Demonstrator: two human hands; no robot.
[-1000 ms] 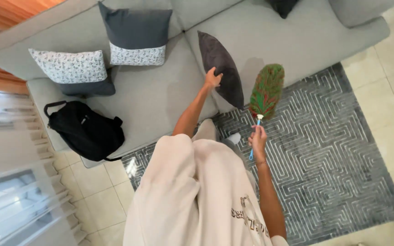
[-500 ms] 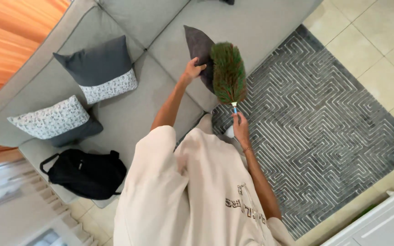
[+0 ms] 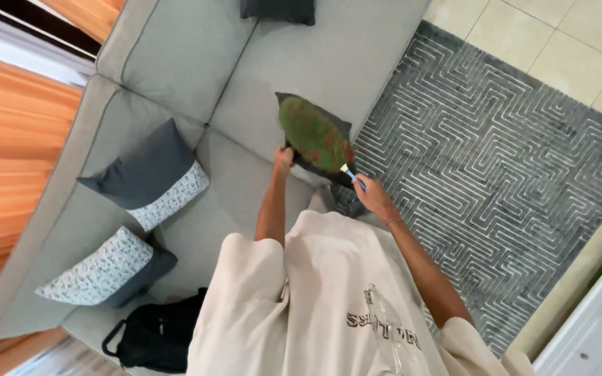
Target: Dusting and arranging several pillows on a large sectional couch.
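Two hands: both work at the front edge of the grey fabric sofa (image 3: 175, 63), which serves as the landmark for everything below.
Left hand: left hand (image 3: 283, 161) pinches the near edge of the dark grey square cushion (image 3: 339, 129), fingers closed on its fabric.
Right hand: right hand (image 3: 373, 197) is wrapped tight around the thin blue handle of the fluffy green-and-red feather duster (image 3: 311, 134).
Duster: its leaf-shaped, soft, fuzzy head lies flat against the cushion's face, covering most of it; the handle points off the sofa's front edge toward the rug.
Dark cushion: propped on the sofa's right seat pad, close to the front edge, smooth cloth, corners showing around the duster head.
Sofa: woven, matte upholstery, broad flat seat pads with a seam between them, rounded back.
Two-tone pillow: a charcoal pillow with a white patterned band (image 3: 149, 174) leans on the sofa's left seat pad.
Patterned pillow: a white speckled pillow over a dark one (image 3: 99, 271) lies further left along the same seat.
Far cushion: a small dark cushion (image 3: 277, 10) sits at the sofa's far end.
Bag: a black soft backpack with loop straps (image 3: 151, 335) rests at the sofa's near-left end.
Rug: a grey rug with a pale maze-line pattern (image 3: 496, 160) spreads over beige floor tiles just in front of the sofa.
Curtain: orange pleated curtain (image 3: 8, 153) hangs behind the sofa's back.
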